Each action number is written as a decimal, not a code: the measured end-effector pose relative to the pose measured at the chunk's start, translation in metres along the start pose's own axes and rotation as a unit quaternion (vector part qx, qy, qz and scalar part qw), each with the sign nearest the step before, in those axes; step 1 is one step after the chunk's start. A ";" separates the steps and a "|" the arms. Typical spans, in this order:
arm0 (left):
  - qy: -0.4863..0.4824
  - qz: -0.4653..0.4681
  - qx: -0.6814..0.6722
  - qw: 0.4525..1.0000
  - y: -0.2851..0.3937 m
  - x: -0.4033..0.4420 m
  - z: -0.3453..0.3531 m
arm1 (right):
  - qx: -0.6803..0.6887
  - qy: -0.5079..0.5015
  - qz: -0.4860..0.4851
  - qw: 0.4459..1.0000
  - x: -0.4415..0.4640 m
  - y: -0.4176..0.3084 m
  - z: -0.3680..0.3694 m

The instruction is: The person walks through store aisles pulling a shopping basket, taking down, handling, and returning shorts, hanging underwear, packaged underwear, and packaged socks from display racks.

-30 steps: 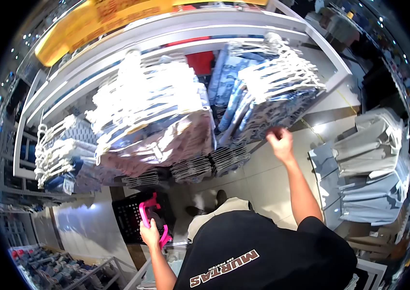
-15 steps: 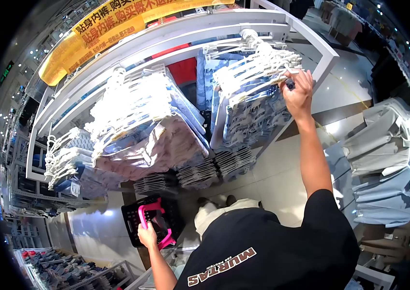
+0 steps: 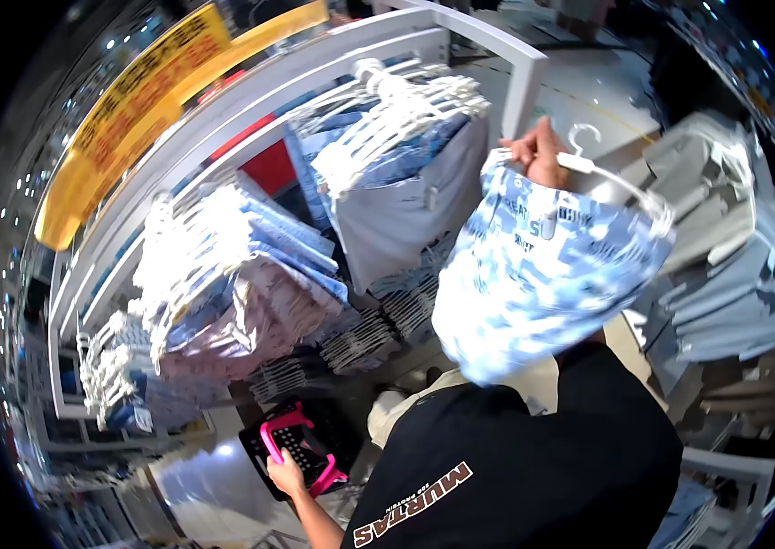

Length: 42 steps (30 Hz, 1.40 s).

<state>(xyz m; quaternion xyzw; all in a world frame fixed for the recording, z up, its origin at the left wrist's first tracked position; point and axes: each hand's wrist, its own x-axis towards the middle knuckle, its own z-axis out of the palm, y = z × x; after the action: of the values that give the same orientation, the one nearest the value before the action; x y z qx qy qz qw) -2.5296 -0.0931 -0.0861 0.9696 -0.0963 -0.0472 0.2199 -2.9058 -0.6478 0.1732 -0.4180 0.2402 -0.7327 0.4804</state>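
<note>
One blue-and-white patterned garment [image 3: 552,274], dark-lettered, on white hanger [image 3: 577,163].

Along the far edge of a white rack [image 3: 526,80], a yellow sign [image 3: 145,114] is displayed, its printed characters blurred, and a red item [image 3: 268,170] is partly covered by the bunches in front. Pinkish patterned garments [image 3: 255,320] are hung beside a plain pale garment [image 3: 406,224], with more white hangers [image 3: 360,340] seen packed below them. At the right of the view, grey garments [image 3: 712,206] and blue-grey garments [image 3: 739,311] are hung above the pale floor [image 3: 209,489].
</note>
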 end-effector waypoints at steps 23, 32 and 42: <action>-0.433 0.284 -0.299 0.801 0.214 -0.126 0.037 | -0.288 -0.138 -0.210 0.924 0.007 0.083 0.054; -0.298 0.327 -0.342 0.829 0.256 -0.084 -0.008 | -0.164 -0.067 -0.291 0.940 -0.027 0.023 0.063; -0.282 0.497 -0.345 0.745 0.381 -0.086 -0.096 | -0.356 -0.274 -0.339 0.827 -0.129 0.000 0.075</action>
<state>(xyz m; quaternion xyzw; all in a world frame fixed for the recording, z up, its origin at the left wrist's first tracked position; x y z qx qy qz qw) -2.6637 -0.3725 0.1704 0.5849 -0.5992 -0.2321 0.4949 -2.8181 -0.5275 0.1640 -0.7986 0.1861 -0.5686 0.0654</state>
